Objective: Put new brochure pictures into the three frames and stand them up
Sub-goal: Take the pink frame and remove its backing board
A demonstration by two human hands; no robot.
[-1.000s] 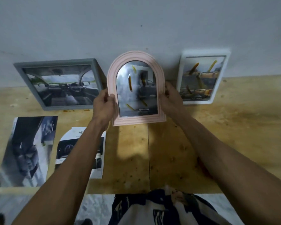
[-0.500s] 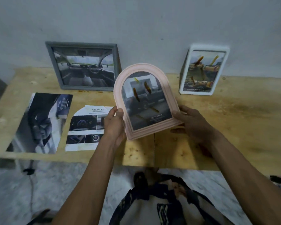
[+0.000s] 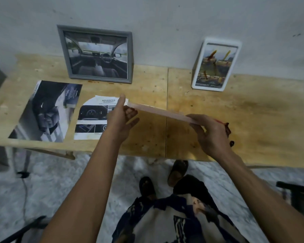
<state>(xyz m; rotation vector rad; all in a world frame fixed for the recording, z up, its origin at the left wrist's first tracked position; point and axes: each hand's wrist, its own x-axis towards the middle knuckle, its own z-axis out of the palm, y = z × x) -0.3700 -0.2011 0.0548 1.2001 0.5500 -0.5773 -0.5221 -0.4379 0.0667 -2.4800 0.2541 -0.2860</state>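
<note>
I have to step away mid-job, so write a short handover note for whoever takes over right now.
Left hand and right hand grip the ends of the pink arched frame, held flat and edge-on above the table. The grey frame and white frame stand against the wall with pictures in. Two brochure sheets lie on the left. Left to do: stand the pink frame up; its picture side is hidden now.

Pink frame (image 3: 158, 112) seen edge-on — its pic not visible. Right hand (image 3: 210, 133) hides the frame's near end; brochure (image 3: 92, 118) txt too small.
</note>
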